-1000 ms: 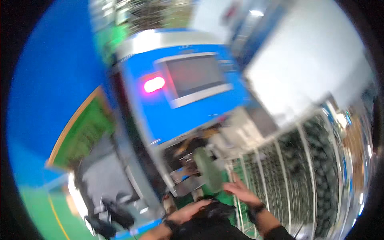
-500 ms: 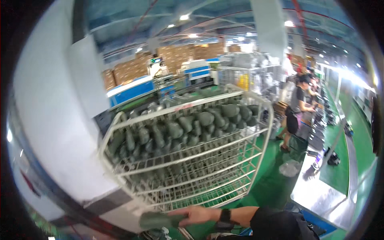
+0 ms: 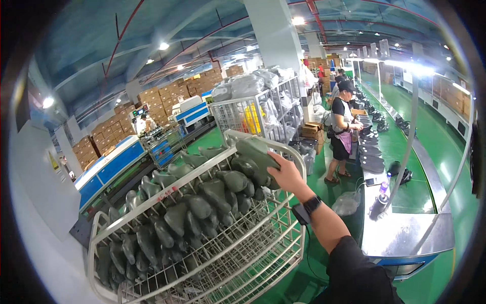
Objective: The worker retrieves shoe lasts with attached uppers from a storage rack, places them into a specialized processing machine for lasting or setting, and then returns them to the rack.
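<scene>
My right hand [image 3: 287, 175] reaches up to the far right end of a white wire rack [image 3: 129, 218], its fingers closed on a dark green shoe last [image 3: 256, 154]. That last lies tilted against the rack's top rail, beside several similar green lasts [image 3: 174, 219] hanging in rows on the rack's pegs. The thumb is mostly hidden behind the last. A dark watch [image 3: 307, 207] is strapped on my right wrist. My left hand is out of the picture.
Right of the rack, a metal-edged conveyor bench [image 3: 405, 235] carries a dark bottle [image 3: 378, 206] and black shoe parts. A person [image 3: 341, 121] works beside it. A plastic bag [image 3: 347, 202] lies on the green floor. A wire cage [image 3: 243, 115] stands behind; a white pillar [image 3: 45, 177] rises at left.
My right hand has gone from low in front of the rack up to its top right end, with the green shoe last. The view has swung right and closer to the rack.
</scene>
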`<state>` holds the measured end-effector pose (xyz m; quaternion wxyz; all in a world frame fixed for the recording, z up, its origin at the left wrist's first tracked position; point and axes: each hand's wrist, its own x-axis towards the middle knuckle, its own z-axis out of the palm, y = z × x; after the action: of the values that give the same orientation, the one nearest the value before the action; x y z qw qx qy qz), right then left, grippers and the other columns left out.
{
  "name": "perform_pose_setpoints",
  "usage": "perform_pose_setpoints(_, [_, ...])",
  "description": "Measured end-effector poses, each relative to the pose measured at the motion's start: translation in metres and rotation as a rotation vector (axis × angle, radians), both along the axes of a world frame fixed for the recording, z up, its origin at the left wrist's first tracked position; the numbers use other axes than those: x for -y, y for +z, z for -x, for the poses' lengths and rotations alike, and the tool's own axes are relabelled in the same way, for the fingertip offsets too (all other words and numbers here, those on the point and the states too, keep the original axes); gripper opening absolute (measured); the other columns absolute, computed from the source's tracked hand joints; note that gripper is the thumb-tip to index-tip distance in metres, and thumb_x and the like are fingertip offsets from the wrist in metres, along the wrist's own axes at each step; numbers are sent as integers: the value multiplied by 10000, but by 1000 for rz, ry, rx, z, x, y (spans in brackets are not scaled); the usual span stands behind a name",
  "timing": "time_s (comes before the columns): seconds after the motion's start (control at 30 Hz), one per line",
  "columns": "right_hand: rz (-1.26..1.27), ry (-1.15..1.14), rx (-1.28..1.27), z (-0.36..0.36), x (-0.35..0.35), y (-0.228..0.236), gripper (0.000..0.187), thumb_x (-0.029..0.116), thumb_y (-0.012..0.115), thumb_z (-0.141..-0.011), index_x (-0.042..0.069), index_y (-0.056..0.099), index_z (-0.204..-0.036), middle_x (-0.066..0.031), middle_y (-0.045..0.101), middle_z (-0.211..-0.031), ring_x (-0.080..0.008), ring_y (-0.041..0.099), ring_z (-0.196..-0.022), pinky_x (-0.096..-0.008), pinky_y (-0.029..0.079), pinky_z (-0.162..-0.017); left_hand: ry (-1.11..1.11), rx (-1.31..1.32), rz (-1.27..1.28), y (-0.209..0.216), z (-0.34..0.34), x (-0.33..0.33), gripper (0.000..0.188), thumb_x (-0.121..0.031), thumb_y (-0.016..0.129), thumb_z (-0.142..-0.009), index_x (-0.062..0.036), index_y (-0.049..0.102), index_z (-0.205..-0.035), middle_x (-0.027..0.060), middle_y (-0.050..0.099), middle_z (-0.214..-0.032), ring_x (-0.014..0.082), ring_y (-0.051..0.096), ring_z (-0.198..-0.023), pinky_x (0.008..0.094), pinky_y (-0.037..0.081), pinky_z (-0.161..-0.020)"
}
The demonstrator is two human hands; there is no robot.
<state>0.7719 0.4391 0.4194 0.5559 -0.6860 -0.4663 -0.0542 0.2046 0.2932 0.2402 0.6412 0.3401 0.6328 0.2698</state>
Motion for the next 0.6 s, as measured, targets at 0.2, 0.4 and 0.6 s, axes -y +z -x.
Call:
perform_pose_setpoints(0.2, [71,-238,353,-72,-72,-34,497,170,687,-884,104,593,-1368,-247,706,-1036,-429,666,-1001,-515,524,-867,-43,-32,35,-4,-22,-31,632,-540,510,-1031,-34,567,-1405,110,633,-1308,247,604,-1115,401,497,-932])
perform_pose_setpoints(0.4, [267,-271,448,-55,-75,-15,480,163,674,-882,133,600,-1355,-209,715,-915,-420,687,-907,-516,547,-812,5,-53,71,-11,-23,-34,639,-546,517,-1026,-36,565,-1407,111,631,-1310,250,603,-1113,407,496,-934])
perform_pose_setpoints(0.6, [343,-236,421,-79,-70,-1,449,174,707,-852,204,690,-1299,-201,722,-1050,-400,672,-1031,-495,545,-912,43,-46,95,-26,-5,-17,646,-552,523,-1022,-37,563,-1409,112,629,-1311,253,602,-1111,413,496,-936])
